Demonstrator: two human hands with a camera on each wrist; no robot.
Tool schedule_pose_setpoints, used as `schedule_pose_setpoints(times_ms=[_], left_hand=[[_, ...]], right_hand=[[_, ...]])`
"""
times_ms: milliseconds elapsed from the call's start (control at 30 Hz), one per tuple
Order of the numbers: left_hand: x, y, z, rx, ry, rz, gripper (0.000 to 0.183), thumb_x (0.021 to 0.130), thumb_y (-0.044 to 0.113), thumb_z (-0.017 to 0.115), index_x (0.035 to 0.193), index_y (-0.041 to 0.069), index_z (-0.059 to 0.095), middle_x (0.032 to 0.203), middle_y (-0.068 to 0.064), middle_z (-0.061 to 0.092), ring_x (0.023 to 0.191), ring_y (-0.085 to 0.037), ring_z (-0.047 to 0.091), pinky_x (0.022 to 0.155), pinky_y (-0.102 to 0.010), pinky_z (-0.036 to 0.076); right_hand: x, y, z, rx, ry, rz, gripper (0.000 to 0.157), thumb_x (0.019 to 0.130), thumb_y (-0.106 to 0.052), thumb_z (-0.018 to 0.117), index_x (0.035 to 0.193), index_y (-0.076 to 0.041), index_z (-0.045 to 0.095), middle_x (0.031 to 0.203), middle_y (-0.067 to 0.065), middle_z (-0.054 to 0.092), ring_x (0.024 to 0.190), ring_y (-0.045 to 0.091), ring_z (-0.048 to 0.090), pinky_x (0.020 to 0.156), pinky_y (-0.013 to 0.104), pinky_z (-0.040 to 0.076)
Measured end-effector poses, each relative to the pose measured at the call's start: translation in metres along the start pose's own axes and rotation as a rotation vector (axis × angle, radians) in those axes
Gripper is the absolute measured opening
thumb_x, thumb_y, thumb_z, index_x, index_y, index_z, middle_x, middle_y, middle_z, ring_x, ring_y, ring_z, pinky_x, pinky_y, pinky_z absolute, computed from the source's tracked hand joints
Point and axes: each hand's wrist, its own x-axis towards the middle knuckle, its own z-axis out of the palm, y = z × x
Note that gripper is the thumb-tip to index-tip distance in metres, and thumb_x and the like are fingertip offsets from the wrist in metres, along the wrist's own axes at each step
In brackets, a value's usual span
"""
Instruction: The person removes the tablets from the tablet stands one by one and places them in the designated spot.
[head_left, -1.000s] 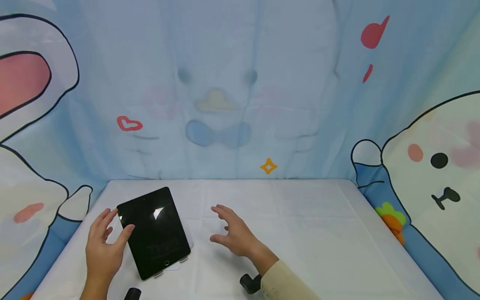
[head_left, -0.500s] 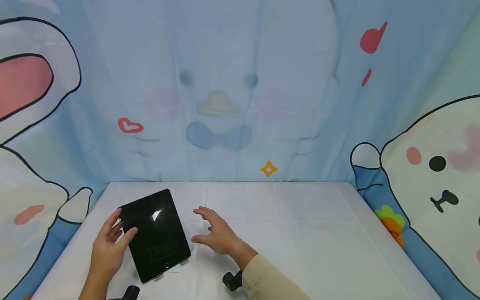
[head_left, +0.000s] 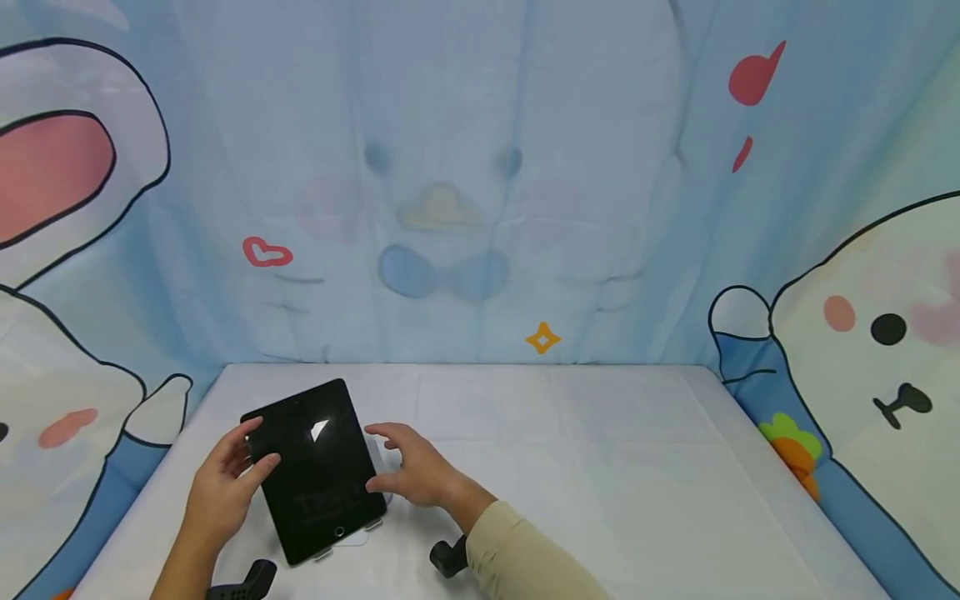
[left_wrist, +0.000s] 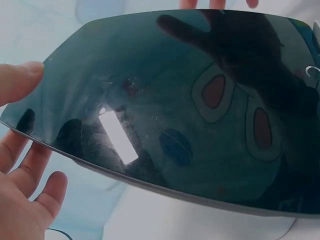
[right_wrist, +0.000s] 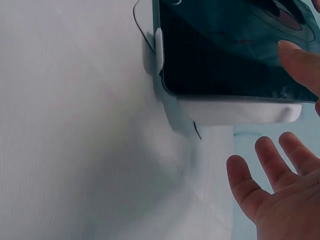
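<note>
A black tablet (head_left: 318, 471) leans tilted on a white stand, whose two small lips (head_left: 372, 525) hold its lower edge. My left hand (head_left: 223, 487) is at the tablet's left edge, thumb in front of the screen; firm contact cannot be told. In the left wrist view, several fingers (left_wrist: 32, 185) lie loosely below the tablet's edge. At the opposite side, my right hand (head_left: 416, 468) has its fingers spread and holds nothing. The right wrist view has its thumb (right_wrist: 300, 62) over the screen and the other fingers (right_wrist: 272, 175) apart from the tablet's edge.
A white cloth covers the table (head_left: 585, 467). Behind it hangs a blue printed curtain (head_left: 442, 125) with cartoon animals. Black devices (head_left: 258, 579) sit at both wrists. Part of the white stand (right_wrist: 240, 111) shows behind the tablet.
My right hand has moved left, from well beside the tablet to its right edge. My left hand has shifted slightly right toward the tablet's left edge. The tablet stays on its stand.
</note>
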Motion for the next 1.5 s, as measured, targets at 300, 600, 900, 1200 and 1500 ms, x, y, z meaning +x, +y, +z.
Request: schedule_pose_setpoints(times_ms=[300, 600, 900, 1200, 1500], left_hand=[[0.003, -0.004, 0.000, 0.059, -0.022, -0.072, 0.057, 0.100, 0.015, 0.064, 0.151, 0.009, 0.041, 0.147, -0.028, 0.043, 0.128, -0.044, 0.049, 0.100, -0.051, 0.041], [0.006, -0.006, 0.002, 0.091, -0.023, -0.074, 0.055, 0.100, 0.011, 0.062, 0.150, 0.007, 0.041, 0.138, -0.031, 0.049, 0.126, -0.046, 0.050, 0.101, -0.052, 0.041], [0.008, -0.002, 0.003, 0.098, -0.003, -0.066, 0.053, 0.099, 0.009, 0.063, 0.148, 0.008, 0.045, 0.112, -0.020, 0.054, 0.104, -0.031, 0.053, 0.088, -0.020, 0.049], [0.006, 0.000, 0.006, 0.065, 0.054, -0.057, 0.051, 0.097, 0.004, 0.064, 0.146, 0.007, 0.048, 0.103, -0.016, 0.048, 0.097, -0.028, 0.046, 0.072, -0.010, 0.038], [0.005, 0.000, 0.007, 0.066, 0.060, -0.037, 0.050, 0.097, 0.004, 0.064, 0.145, 0.006, 0.049, 0.101, -0.015, 0.048, 0.096, -0.027, 0.046, 0.072, -0.010, 0.038]], right_hand=[[0.003, -0.003, 0.011, 0.015, -0.008, 0.040, 0.068, 0.087, -0.023, 0.080, 0.147, -0.024, 0.050, 0.148, -0.002, 0.048, 0.124, 0.023, 0.054, 0.094, 0.040, 0.050], [0.007, 0.001, 0.012, 0.061, 0.021, 0.043, 0.060, 0.088, -0.020, 0.079, 0.142, -0.022, 0.054, 0.141, 0.000, 0.052, 0.109, 0.017, 0.057, 0.080, 0.029, 0.052], [0.008, 0.001, 0.012, 0.099, 0.032, 0.035, 0.056, 0.087, -0.020, 0.080, 0.138, -0.020, 0.056, 0.138, 0.001, 0.052, 0.108, 0.017, 0.057, 0.078, 0.029, 0.053], [0.011, -0.005, 0.014, 0.062, 0.039, -0.004, 0.055, 0.090, -0.020, 0.077, 0.140, -0.021, 0.055, 0.151, 0.000, 0.044, 0.119, 0.023, 0.052, 0.093, 0.035, 0.050], [0.014, -0.012, 0.013, 0.042, 0.022, -0.047, 0.058, 0.091, -0.021, 0.075, 0.144, -0.017, 0.053, 0.154, 0.002, 0.041, 0.139, 0.023, 0.040, 0.107, 0.041, 0.041]])
